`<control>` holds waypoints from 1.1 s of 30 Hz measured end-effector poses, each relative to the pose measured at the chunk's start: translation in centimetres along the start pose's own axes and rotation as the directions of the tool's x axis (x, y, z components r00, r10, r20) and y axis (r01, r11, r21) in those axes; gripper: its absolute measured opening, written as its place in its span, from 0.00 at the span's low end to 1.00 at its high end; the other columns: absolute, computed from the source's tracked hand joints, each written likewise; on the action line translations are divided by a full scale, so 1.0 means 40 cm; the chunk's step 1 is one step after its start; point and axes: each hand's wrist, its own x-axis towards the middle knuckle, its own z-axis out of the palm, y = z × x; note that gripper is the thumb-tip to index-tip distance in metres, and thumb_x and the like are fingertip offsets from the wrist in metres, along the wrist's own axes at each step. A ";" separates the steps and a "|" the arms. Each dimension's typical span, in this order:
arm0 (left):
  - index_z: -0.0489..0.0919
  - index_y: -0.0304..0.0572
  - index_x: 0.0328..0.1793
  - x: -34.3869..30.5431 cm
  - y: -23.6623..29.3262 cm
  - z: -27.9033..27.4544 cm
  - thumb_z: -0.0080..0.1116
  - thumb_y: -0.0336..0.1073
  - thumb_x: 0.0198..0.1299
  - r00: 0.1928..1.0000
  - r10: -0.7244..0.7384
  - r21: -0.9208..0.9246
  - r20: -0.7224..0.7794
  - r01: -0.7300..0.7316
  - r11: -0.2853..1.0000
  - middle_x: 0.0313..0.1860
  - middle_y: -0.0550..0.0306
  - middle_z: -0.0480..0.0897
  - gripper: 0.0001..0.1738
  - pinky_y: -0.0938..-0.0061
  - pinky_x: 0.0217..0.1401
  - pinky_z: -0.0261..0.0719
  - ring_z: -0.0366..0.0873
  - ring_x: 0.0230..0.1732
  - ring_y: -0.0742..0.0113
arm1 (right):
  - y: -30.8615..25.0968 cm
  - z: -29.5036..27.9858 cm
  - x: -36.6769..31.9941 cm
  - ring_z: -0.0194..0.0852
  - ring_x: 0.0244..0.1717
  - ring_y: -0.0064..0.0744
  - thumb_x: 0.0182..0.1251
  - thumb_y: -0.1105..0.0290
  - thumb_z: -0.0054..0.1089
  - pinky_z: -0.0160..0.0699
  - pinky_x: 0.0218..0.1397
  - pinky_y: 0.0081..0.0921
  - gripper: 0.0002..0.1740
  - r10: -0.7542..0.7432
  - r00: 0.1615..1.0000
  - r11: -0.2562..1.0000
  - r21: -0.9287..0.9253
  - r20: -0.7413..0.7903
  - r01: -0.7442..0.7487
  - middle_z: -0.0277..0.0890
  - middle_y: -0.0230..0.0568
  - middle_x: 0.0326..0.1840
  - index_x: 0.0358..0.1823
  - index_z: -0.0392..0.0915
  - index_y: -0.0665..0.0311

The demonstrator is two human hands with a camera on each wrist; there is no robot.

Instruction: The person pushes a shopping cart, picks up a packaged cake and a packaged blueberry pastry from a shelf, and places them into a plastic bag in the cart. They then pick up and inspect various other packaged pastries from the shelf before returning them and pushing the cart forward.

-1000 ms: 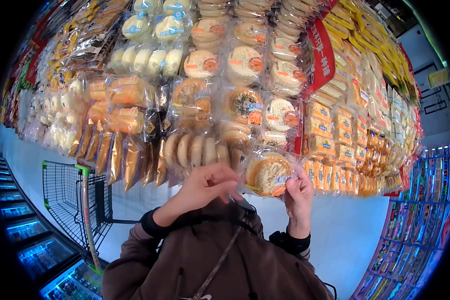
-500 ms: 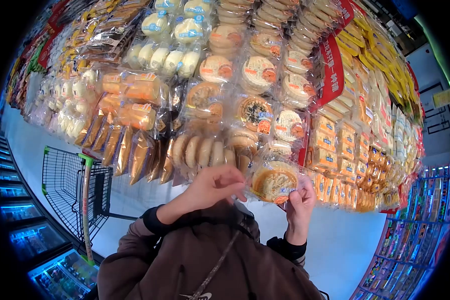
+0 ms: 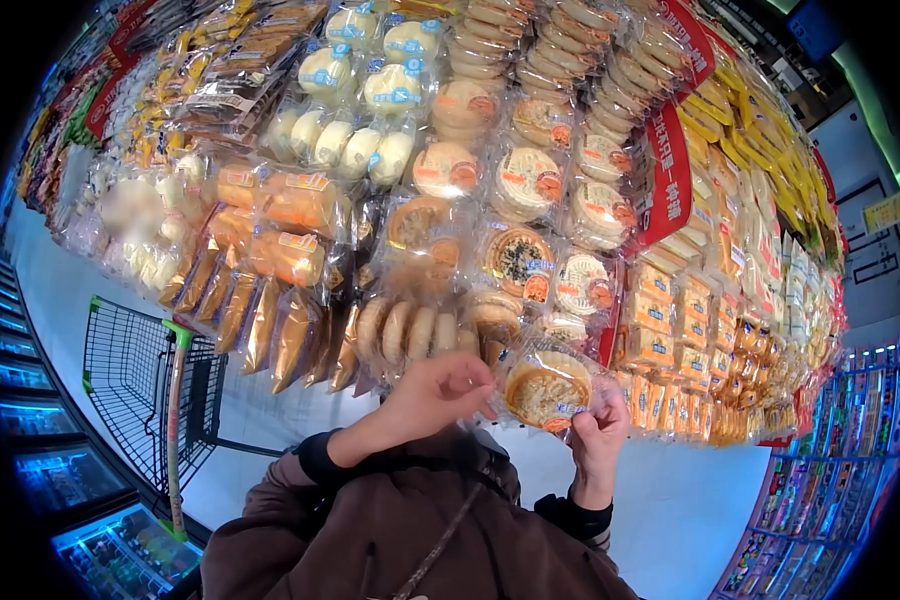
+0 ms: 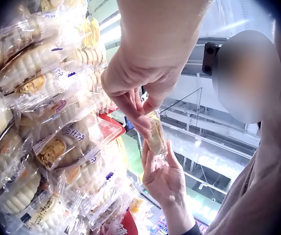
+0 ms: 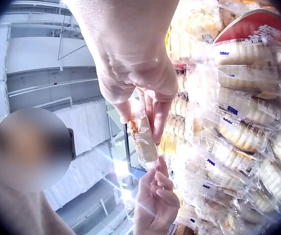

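Observation:
A round pastry in a clear wrapper [image 3: 548, 388] is held up before the shelf, its top facing the head camera. My right hand [image 3: 598, 430] pinches its right edge between thumb and fingers, as the right wrist view also shows, with the wrapped pastry [image 5: 144, 138] seen edge-on below the right hand [image 5: 135, 73]. My left hand [image 3: 432, 400] is at the package's left side, fingers bent and thumb near the index finger. In the left wrist view the left hand's fingertips [image 4: 143, 126] lie at the package edge; whether they grip the wrapper cannot be told.
Packaged round pastries [image 3: 530, 180], white buns [image 3: 392, 88] and gold-wrapped items [image 3: 295, 330] fill the slanted display. A red sign strip [image 3: 670, 175] crosses it. A shopping cart [image 3: 130, 370] stands at left beside lit freezers [image 3: 120, 545]; stocked shelves [image 3: 820, 480] are at right.
The head view has shifted, so the display sits lower and farther right. The package and both hands appear slightly lower in it; my right hand still holds the package.

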 end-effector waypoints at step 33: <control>0.66 0.37 0.54 0.004 0.019 -0.086 0.45 0.23 0.63 0.984 0.178 -0.087 -0.018 -0.179 0.980 0.52 0.52 0.76 0.13 0.79 0.42 0.77 0.78 0.47 0.68 | -0.199 0.170 0.787 0.74 0.42 0.35 0.62 0.75 0.51 0.86 0.40 0.35 0.11 0.282 0.959 0.916 -0.306 0.033 -0.259 0.70 0.44 0.39 0.42 0.69 0.76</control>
